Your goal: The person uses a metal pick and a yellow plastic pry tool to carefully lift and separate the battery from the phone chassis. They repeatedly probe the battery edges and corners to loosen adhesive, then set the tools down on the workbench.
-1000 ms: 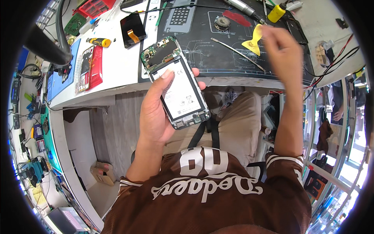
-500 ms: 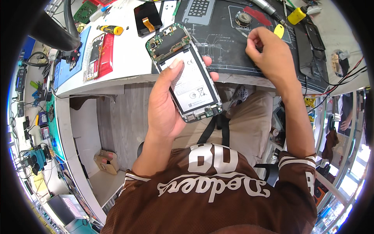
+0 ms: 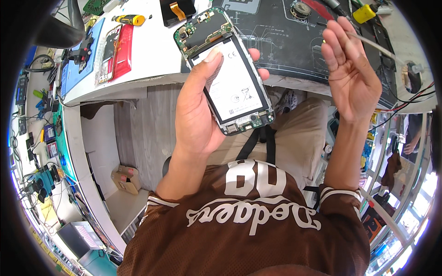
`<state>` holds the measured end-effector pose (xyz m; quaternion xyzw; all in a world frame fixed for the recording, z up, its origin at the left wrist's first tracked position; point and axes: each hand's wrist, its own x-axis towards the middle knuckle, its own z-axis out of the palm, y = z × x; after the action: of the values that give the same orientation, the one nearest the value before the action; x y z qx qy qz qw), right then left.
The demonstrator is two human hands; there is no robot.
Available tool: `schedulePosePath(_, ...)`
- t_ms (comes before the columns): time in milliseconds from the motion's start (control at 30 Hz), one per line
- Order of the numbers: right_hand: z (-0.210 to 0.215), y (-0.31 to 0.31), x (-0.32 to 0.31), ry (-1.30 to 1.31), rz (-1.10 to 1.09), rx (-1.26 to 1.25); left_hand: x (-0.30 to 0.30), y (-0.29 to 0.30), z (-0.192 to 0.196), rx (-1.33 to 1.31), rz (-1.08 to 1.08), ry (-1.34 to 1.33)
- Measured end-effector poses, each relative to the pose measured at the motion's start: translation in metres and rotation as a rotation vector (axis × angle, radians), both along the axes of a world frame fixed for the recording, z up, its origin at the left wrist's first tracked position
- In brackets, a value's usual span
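Note:
My left hand (image 3: pixel 198 115) is wrapped round an opened smartphone (image 3: pixel 269 115), thumb on its face and fingertips past the right edge. The white battery (image 3: pixel 232 85) fills its middle. Green circuit board (image 3: pixel 184 43) shows at the far end, with more at the near end. The phone is held tilted over the front edge of the bench. To the right, my right hand (image 3: pixel 352 87) is raised with its palm turned up. A thin, pale stick-like tool (image 3: pixel 382 48) lies across its fingers and points out to the right; its exact kind is unclear.
A black work mat (image 3: pixel 294 60) covers the right of the bench. Left are a blue mat (image 3: pixel 76 73), a phone frame on red film (image 3: pixel 122 64), a yellow screwdriver (image 3: pixel 131 20) and a dark screen part (image 3: pixel 172 16). A yellow bottle (image 3: pixel 363 14) and cables stand right.
My right hand has moved right from over the mat and turned palm up, with the thin tool now plain to see. My left hand and the phone have shifted slightly right and away.

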<state>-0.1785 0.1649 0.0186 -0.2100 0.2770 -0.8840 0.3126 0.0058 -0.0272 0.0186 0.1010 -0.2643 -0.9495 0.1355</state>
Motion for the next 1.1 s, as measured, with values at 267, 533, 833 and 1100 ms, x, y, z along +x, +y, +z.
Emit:
schedulePosePath(267, 0.012, -0.019, 0.084, 0.397, -0.343, 0.620, 0.002, 0.011, 0.000, -0.064, 0.124, -0.023)
schedulePosePath(533, -0.003, -0.024, 0.115, 0.773, -0.503, 0.519, 0.004, 0.024, -0.002, -0.302, 0.331, 0.005)
schedulePosePath(833, 0.000, -0.023, 0.110, 0.984, -0.461, 0.452, 0.007, 0.029, -0.005, -0.437, 0.420, 0.100)
schedulePosePath(1100, -0.002, -0.027, 0.110, 1.023, -0.493, 0.413, 0.004, 0.031, -0.008, -0.387, 0.451, 0.169)
